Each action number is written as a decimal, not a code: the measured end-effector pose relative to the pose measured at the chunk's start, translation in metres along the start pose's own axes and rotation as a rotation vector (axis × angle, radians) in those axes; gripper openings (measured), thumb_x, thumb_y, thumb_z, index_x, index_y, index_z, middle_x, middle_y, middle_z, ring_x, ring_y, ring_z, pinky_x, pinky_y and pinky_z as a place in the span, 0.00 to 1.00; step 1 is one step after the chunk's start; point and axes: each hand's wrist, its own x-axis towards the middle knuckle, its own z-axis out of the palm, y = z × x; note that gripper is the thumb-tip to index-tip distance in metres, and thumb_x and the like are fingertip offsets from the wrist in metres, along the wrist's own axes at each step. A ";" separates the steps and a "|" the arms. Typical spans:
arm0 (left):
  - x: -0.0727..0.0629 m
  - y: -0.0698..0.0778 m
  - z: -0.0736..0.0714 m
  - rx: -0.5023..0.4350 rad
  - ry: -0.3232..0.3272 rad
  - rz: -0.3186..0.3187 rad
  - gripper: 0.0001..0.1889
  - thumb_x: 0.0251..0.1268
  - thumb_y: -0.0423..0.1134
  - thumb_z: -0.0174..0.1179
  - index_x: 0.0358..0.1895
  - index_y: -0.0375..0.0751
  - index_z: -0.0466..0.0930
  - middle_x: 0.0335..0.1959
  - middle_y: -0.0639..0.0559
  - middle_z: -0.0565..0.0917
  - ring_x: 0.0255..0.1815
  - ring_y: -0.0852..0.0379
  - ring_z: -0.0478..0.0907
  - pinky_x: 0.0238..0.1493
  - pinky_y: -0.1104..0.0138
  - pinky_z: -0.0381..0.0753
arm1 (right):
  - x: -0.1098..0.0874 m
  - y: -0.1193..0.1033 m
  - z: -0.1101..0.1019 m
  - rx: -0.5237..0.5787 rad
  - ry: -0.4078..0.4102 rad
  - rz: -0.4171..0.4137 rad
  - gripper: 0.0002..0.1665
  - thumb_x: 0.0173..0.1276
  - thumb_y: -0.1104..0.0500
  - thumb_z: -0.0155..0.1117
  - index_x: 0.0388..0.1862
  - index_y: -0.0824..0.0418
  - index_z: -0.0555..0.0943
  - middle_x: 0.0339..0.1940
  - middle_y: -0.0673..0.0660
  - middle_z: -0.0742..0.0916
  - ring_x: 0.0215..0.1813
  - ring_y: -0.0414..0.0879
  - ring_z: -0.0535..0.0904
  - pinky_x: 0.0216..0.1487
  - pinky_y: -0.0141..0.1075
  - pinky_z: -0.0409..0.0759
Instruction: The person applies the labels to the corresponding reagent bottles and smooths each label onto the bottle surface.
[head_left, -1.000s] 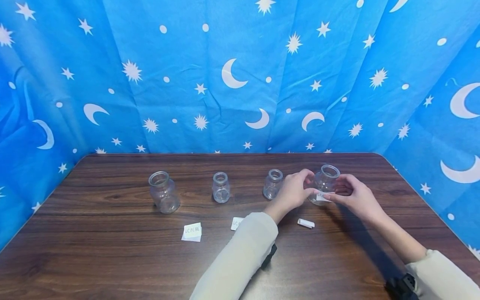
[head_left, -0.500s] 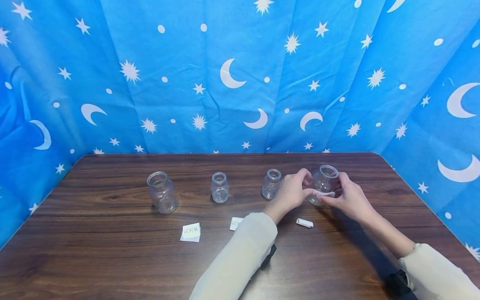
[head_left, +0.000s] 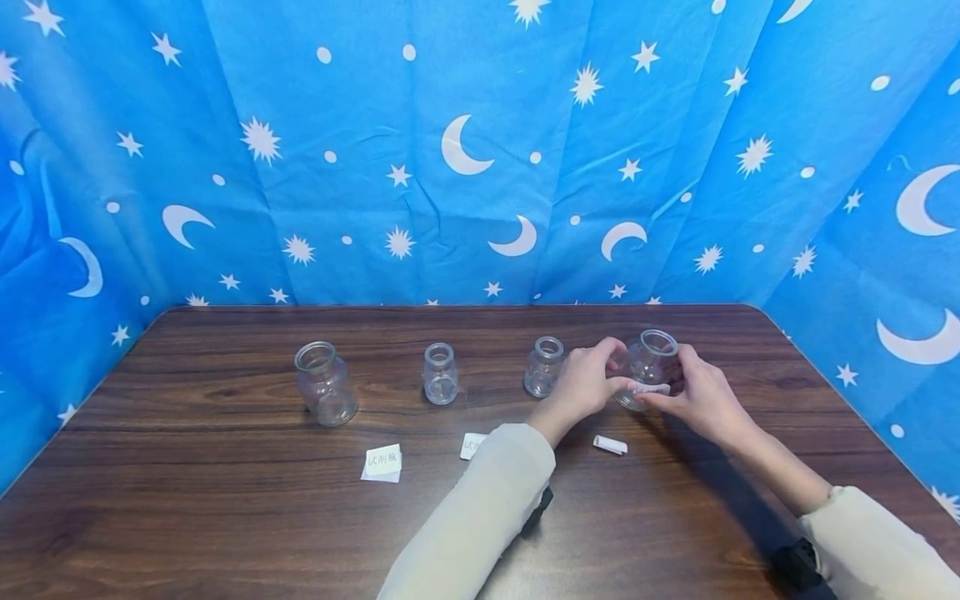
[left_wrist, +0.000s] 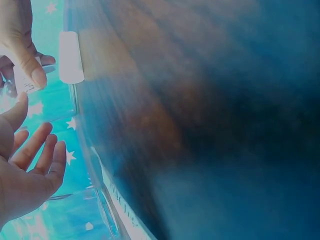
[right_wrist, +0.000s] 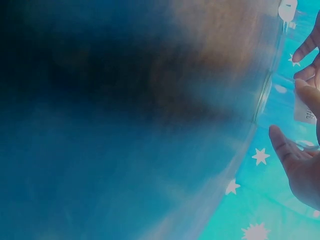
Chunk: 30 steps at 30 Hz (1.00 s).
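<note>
A round clear glass jar [head_left: 655,350] stands at the far right of the row. My left hand [head_left: 581,387] curves round its left side, thumb at the front; in the left wrist view the left hand [left_wrist: 30,175] has its fingers a little spread. My right hand [head_left: 708,396] holds the jar's right side, and its thumb reaches the front. Between the thumb tips a bent white paper label [head_left: 651,389] lies across the jar's front. The left wrist view shows the right thumb on this label [left_wrist: 27,82]. How firmly the far fingers touch the glass cannot be seen.
Left of the hands stand a small jar [head_left: 543,368], another small jar [head_left: 440,375] and a larger jar [head_left: 326,385]. Nearer the front lie stacked labels [head_left: 382,462], a label [head_left: 471,446] partly under the left sleeve, and a rolled white paper [head_left: 611,445].
The right hand has shifted slightly left and its fingers have spread along the jar. The label, flat and readable before, is now bent across the jar's front. The left hand has hardly moved.
</note>
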 end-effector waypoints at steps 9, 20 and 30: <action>0.000 0.000 0.001 0.002 -0.010 -0.011 0.22 0.54 0.48 0.63 0.53 0.51 0.73 0.39 0.59 0.82 0.41 0.63 0.76 0.41 0.74 0.71 | 0.001 0.007 -0.004 0.015 -0.032 -0.089 0.32 0.41 0.67 0.76 0.43 0.72 0.68 0.28 0.61 0.82 0.28 0.52 0.81 0.27 0.40 0.79; -0.001 0.000 0.001 -0.025 0.014 -0.019 0.21 0.53 0.47 0.64 0.52 0.50 0.74 0.39 0.58 0.82 0.42 0.63 0.77 0.42 0.74 0.71 | 0.005 0.019 -0.009 0.089 -0.086 -0.086 0.31 0.44 0.73 0.71 0.49 0.69 0.71 0.31 0.60 0.84 0.30 0.45 0.83 0.29 0.33 0.79; -0.002 0.004 0.001 -0.058 0.040 -0.057 0.21 0.52 0.46 0.65 0.51 0.50 0.75 0.38 0.57 0.83 0.42 0.62 0.77 0.41 0.73 0.72 | 0.006 0.029 -0.018 0.234 -0.169 -0.048 0.25 0.56 0.68 0.65 0.53 0.70 0.71 0.33 0.65 0.85 0.28 0.37 0.82 0.26 0.35 0.79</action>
